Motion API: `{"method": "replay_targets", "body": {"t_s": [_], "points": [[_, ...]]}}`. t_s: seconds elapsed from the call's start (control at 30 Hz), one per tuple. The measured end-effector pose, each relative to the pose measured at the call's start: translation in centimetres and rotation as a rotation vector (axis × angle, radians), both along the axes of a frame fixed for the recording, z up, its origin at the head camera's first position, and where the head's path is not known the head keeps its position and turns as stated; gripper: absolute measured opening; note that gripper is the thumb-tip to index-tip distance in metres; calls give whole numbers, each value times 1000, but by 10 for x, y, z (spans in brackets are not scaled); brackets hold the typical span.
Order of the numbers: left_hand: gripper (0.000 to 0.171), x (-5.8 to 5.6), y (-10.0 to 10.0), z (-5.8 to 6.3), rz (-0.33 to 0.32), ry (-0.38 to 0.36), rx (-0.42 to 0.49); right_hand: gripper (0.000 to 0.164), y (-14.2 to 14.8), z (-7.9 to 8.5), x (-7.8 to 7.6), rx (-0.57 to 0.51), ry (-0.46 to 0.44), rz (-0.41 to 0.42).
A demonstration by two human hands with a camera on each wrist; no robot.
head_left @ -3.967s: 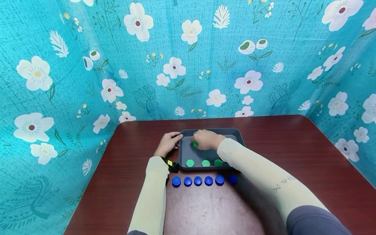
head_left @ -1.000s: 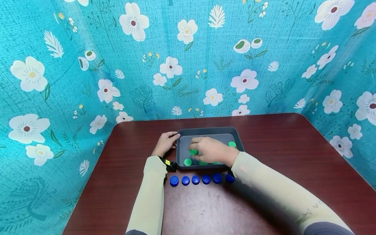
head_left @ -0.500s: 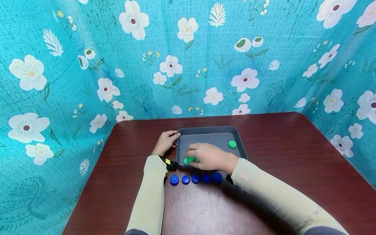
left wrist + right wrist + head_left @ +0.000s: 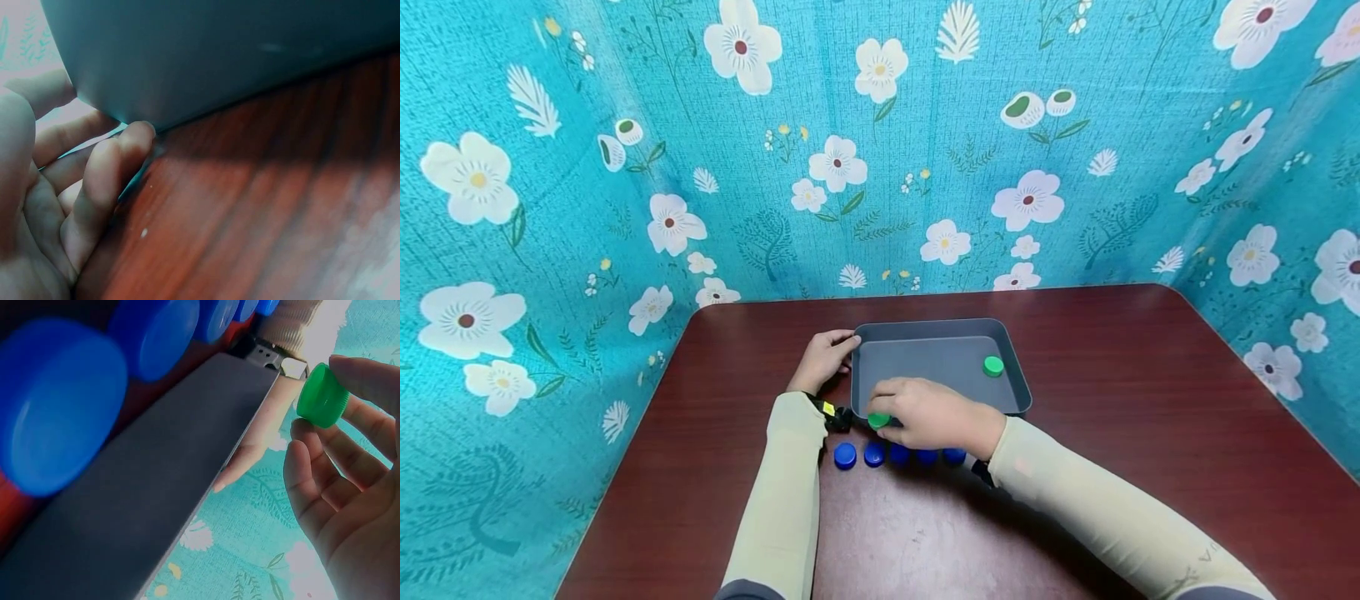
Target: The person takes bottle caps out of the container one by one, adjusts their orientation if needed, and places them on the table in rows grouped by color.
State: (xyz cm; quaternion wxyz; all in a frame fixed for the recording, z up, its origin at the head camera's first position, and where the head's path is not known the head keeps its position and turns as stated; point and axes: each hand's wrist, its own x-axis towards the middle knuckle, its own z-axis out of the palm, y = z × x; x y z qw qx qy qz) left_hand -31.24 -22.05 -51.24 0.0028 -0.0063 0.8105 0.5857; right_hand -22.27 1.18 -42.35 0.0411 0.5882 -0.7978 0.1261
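Note:
My right hand (image 4: 934, 413) pinches a green bottle cap (image 4: 878, 420) between thumb and fingers, above the near left rim of the grey tray (image 4: 925, 330). The right wrist view shows the held cap (image 4: 323, 397) tilted, its hollow side visible, clear of the tray wall (image 4: 181, 456). Another green cap (image 4: 993, 367) lies inside the tray at the right. My right hand hides part of the tray's near side. At the tray's left edge my left hand (image 4: 822, 360) grips the rim; its fingers (image 4: 106, 162) curl against the corner in the left wrist view.
Several blue bottle caps (image 4: 845, 456) stand in a row on the dark red wooden table (image 4: 760, 333), just in front of the tray; my right hand and forearm partly cover the row. A floral blue curtain (image 4: 880, 167) hangs behind the table.
My right hand, with the green cap, has moved from the tray's interior toward its near rim. The left hand stays at the tray's left edge.

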Motion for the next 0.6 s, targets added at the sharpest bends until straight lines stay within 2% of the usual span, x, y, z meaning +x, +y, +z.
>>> {"method": "replay_targets", "body": {"t_s": [0.23, 0.6], "points": [[39, 1, 1, -1, 9, -6, -7, 26, -3, -2, 10, 2, 22, 21], [42, 1, 1, 1, 14, -15, -5, 28, -10, -4, 25, 23, -19, 59]]}}
